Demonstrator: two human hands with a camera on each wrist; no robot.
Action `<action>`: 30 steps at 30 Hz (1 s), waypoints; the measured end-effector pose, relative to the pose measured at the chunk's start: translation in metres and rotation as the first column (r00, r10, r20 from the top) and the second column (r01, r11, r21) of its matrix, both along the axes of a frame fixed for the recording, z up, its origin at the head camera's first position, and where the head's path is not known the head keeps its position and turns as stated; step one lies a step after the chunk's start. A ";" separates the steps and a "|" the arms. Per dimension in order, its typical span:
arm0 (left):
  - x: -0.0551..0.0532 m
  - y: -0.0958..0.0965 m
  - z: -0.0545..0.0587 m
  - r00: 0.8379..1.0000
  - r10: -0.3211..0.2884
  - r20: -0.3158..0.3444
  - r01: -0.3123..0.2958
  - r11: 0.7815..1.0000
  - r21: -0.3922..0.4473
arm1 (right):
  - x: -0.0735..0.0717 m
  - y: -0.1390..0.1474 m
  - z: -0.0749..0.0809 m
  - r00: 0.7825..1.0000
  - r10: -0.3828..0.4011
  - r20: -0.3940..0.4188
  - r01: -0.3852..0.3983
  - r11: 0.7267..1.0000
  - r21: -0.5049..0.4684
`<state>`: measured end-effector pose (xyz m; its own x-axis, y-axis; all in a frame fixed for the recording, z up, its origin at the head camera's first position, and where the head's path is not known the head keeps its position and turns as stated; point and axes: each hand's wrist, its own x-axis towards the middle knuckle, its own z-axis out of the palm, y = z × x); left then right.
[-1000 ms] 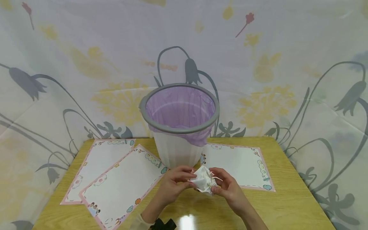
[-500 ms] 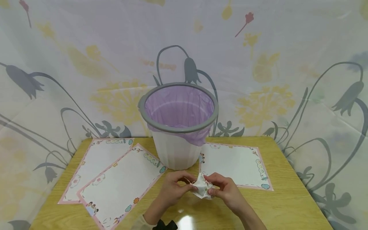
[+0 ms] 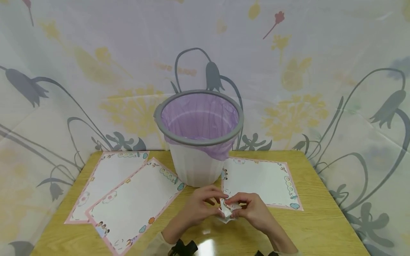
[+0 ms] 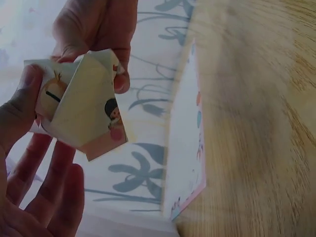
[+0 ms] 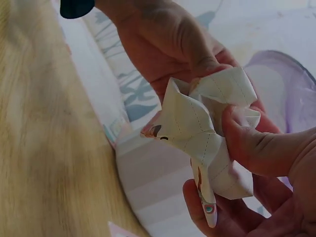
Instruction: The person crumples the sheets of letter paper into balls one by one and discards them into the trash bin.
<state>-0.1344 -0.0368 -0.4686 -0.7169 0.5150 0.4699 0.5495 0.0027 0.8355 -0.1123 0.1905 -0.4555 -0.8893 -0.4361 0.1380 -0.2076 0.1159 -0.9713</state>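
Note:
A crumpled sheet of paper (image 3: 226,210), white with printed pictures, is held between both hands above the front of the table. My left hand (image 3: 201,206) pinches its left side with thumb and fingers. On the other side my right hand (image 3: 254,211) grips it the same way. In the left wrist view the crumpled paper (image 4: 89,103) shows folded faces with a small printed figure and a pink edge. Dashed lines run across the crumpled paper (image 5: 197,123) in the right wrist view, where both thumbs press into it.
Just beyond the hands stands a white bin (image 3: 198,167) with a grey rim and purple liner. Two overlapping pink-bordered sheets (image 3: 137,199) lie left on the wooden table (image 3: 323,220). Another bordered sheet (image 3: 259,181) lies right of the bin. A flower-patterned cloth (image 3: 128,71) hangs behind.
The paper has become smaller and more tightly crumpled between the hands. Both hands have shifted slightly downward in the head view and closer together.

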 end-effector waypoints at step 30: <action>0.001 -0.004 0.000 0.979 0.141 0.147 -0.159 0.980 0.117 | 0.011 -0.011 -0.001 0.979 0.027 -0.202 -0.004 0.994 0.113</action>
<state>-0.1330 -0.0411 -0.4686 -0.8436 0.3387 0.4167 0.4311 -0.0354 0.9016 -0.1016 0.1795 -0.4567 -0.8410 -0.4721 0.2644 -0.4015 0.2168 -0.8898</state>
